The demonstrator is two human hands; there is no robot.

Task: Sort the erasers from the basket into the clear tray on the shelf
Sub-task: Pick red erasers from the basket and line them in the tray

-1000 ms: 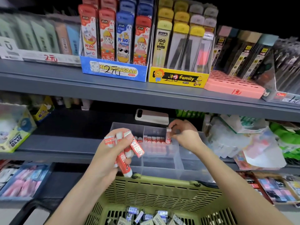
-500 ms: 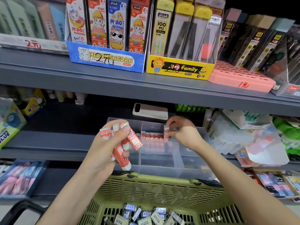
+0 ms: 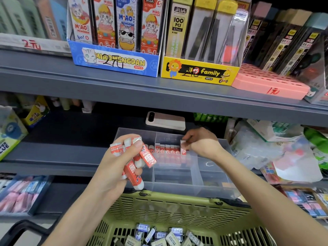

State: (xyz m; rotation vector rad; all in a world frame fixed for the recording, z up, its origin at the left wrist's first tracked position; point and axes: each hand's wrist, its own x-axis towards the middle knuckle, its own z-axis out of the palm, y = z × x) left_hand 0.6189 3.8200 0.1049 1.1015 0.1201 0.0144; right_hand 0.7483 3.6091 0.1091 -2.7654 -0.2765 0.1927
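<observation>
A blue display box [image 3: 115, 61] marked 36PCS is being carried at the front edge of the upper shelf [image 3: 124, 89], with a yellow display box [image 3: 198, 71] being kept just beside it on the right. A pink perforated box [image 3: 266, 82] is being kept right of that. A pale phone [image 3: 166, 120] is being held flat toward the back of the middle shelf [image 3: 53, 157], and a glue box [image 3: 8, 134] is being carried at its left edge.

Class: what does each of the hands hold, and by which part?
The left hand grips a bunch of red-sleeved erasers around their middles. The right hand pinches one red eraser by its top end, in the clear tray.
</observation>
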